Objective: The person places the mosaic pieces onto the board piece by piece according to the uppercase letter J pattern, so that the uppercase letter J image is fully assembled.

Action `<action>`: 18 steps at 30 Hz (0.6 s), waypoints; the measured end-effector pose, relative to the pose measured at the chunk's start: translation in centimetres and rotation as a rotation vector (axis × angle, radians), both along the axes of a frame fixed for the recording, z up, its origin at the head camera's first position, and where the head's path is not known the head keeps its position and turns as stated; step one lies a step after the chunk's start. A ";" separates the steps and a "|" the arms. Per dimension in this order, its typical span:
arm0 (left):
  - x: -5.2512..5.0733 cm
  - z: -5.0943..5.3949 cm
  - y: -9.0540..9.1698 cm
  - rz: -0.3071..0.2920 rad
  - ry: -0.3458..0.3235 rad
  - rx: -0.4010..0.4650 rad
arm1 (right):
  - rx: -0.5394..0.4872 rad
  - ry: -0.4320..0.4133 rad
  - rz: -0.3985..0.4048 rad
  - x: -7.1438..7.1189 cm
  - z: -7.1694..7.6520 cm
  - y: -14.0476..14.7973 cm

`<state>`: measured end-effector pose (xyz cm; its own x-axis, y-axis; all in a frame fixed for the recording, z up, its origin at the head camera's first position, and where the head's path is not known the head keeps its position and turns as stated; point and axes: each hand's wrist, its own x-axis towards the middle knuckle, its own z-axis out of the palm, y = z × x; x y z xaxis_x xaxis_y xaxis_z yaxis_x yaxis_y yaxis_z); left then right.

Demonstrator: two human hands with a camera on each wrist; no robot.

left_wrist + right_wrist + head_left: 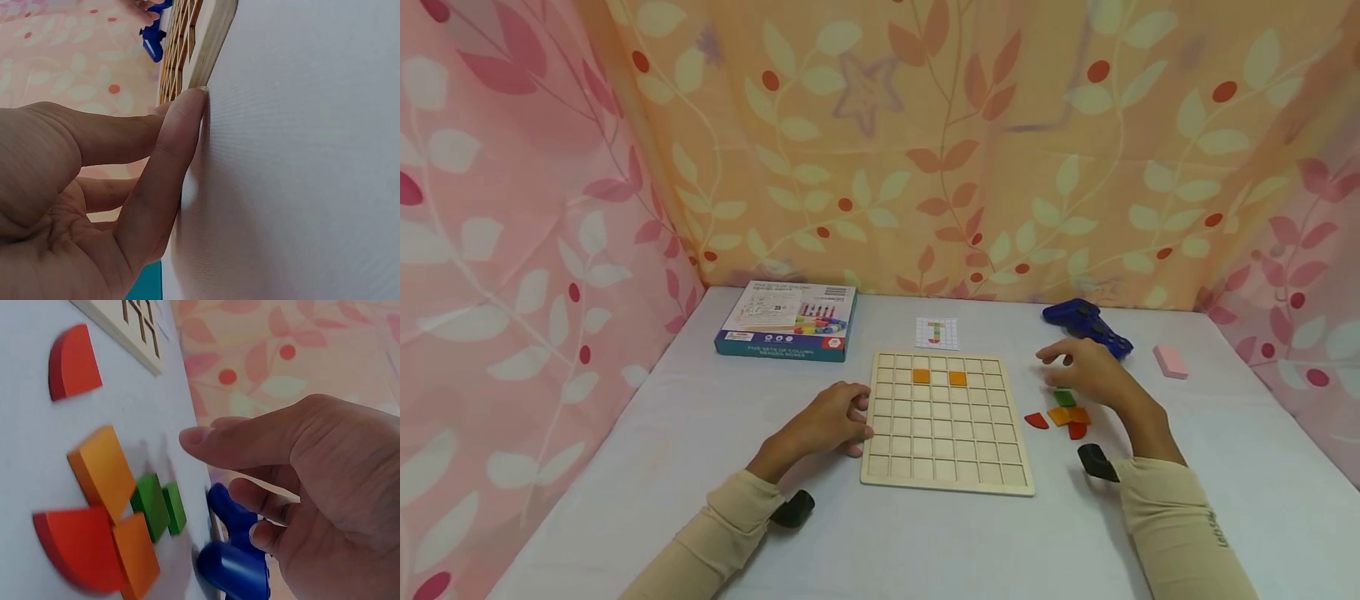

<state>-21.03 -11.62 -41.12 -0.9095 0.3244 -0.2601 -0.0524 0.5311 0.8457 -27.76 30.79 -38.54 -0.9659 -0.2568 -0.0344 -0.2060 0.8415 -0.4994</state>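
Left hand at the board, right hand above loose tiles.
The right hand (1086, 371) has its fingers loosely bent, thumb apart, and holds nothing; one green tile is partly hidden beneath it in the head view. The left hand's (820, 421) bent fingers touch the board (944, 447), but overlapping fingers hide whether they pinch it. The board, centre of the frame, looks square, without a clear long axis; its sides run toward the top. Two orange tiles (921, 377) sit in its far rows. In the right wrist view, upper left, a red piece (78, 365) points its square corner lower right. The blue controller (1086, 327), partly hidden by the right hand, slants from upper left to lower right.
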 end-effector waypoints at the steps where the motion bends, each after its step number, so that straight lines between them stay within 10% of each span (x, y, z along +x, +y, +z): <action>1: 0.0 0.0 0.0 -0.001 0.000 -0.001 | 0.004 -0.001 -0.008 0.0 0.0 0.4; 18: 0.0 -0.1 0.0 0.011 0.012 0.014 | 0.050 -0.075 -0.078 0.5 -0.4 2.8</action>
